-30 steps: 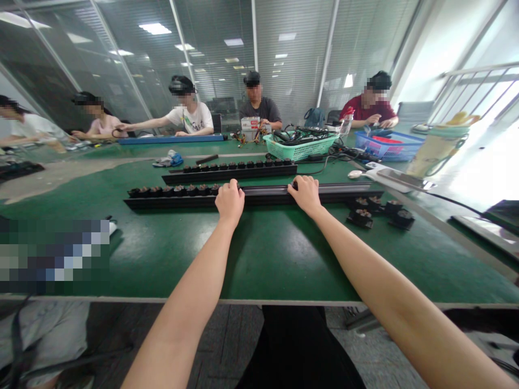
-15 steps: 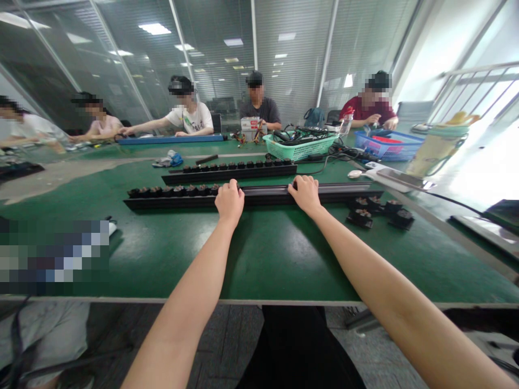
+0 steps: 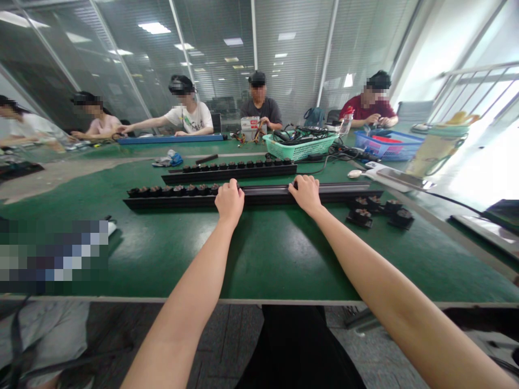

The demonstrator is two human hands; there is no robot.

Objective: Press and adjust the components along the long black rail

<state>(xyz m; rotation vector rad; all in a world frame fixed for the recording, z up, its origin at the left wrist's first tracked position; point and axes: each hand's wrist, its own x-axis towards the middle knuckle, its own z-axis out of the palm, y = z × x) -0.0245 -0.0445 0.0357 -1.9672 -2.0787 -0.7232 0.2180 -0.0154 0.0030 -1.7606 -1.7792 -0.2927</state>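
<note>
Our left hand (image 3: 230, 203) and right hand (image 3: 306, 193) hold the long black rail (image 3: 267, 198); black modules (image 3: 178, 190) line its left part.

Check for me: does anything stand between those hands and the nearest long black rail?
Nothing visible does: the left hand and right hand both touch the near rail. The far rail lies beyond it; loose black parts lie off to the right.

The left hand (image 3: 230, 205) hides part of the black rail (image 3: 182, 203); what the fingertips of the right hand (image 3: 307, 193) press on is too small to tell. Pixelation masks an object (image 3: 54, 251) toward half past eight. The left edge cuts off a person (image 3: 30, 127) toward half past nine; the right edge crops a dark item (image 3: 504, 215) at three o'clock.
</note>
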